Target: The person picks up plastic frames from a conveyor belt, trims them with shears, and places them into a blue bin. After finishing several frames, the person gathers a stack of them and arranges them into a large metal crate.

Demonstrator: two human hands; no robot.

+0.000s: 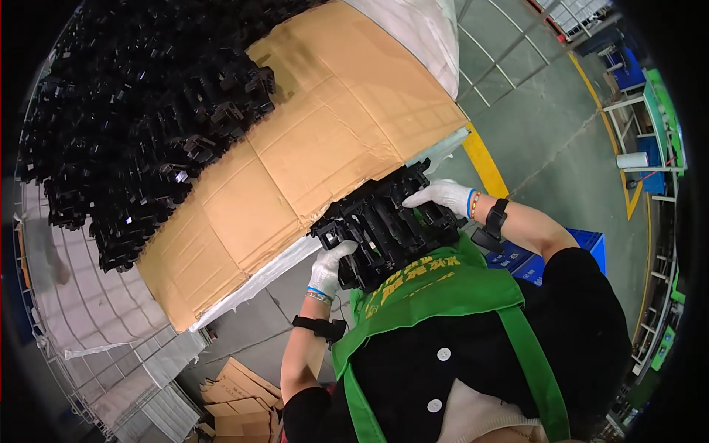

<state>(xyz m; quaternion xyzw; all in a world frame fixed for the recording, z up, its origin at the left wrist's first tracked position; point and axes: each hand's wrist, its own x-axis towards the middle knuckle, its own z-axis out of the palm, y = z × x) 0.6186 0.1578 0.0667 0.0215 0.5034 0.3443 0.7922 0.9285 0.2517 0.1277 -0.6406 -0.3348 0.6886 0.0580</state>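
A row of black plastic parts [388, 225], pressed side by side, is held between my two gloved hands in front of the green apron. My left hand [332, 267] grips its left end, with the thumb lying on top. At the right end my right hand [442, 196] is closed on the row, its thumb reaching over the upper side and its other fingers mostly hidden. The far side of the row lies against or just under the edge of a brown cardboard sheet [317, 148]. Beyond that sheet rises a big pile of similar black parts [140, 125].
A wire cage [88, 373] with white lining surrounds the pile. Flattened cardboard [240, 406] lies on the floor at lower left. A blue crate [587, 247] stands by my right elbow. Yellow floor tape [485, 157] and a workbench [653, 122] are at right.
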